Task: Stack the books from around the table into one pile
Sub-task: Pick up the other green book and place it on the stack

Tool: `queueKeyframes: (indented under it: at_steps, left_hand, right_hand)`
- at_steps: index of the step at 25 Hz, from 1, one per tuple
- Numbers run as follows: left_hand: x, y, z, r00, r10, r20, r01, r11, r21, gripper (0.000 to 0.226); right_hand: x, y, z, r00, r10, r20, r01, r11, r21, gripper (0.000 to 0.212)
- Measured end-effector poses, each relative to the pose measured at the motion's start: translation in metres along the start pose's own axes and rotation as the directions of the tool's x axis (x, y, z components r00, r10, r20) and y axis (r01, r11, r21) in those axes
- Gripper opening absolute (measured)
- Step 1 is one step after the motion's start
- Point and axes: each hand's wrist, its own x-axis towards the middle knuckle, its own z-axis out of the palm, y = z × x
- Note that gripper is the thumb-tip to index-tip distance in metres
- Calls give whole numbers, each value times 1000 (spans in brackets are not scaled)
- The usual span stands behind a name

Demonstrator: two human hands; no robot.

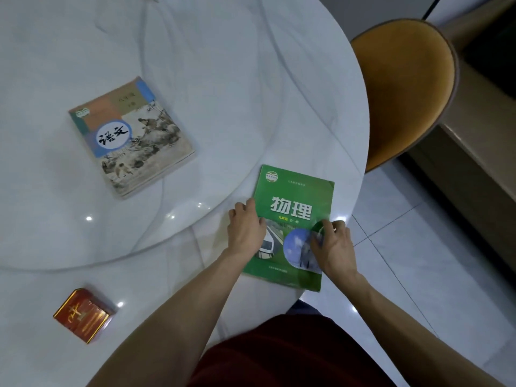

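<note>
The green book lies at the near edge of the surface, left hand curled round its left side, right hand pinching its right — both hold it. Best to lift it level, carry it over to the beige book well apart on the left, and square the corners before releasing.

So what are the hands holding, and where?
The green book, flat on the table: left hand grips its left edge, right hand its right edge.
</note>
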Motion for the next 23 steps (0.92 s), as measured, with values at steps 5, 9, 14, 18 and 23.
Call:
queueKeyframes:
  at_steps: [5,9,14,18,23]
  left_hand:
    - [15,-6,-3,984,-157,79,171,957,-234,28]
    - [8,-10,-6,981,-87,173,164,847,-505,31]
    - [-2,-12,-7,996,33,78,32,710,-703,35]
    - [-5,-10,-21,996,24,86,54,609,-792,40]
    - [3,-14,-53,1000,8,28,18,561,-827,38]
  right_hand:
    - [-3,-4,5,969,228,93,-246,916,317,36]
    - [6,-1,-2,913,357,199,-409,799,441,32]
    - [6,2,-9,886,388,254,-461,672,580,31]
    - [6,-2,-15,893,331,306,-446,545,710,30]
    - [29,-19,-30,922,258,289,-383,487,785,32]
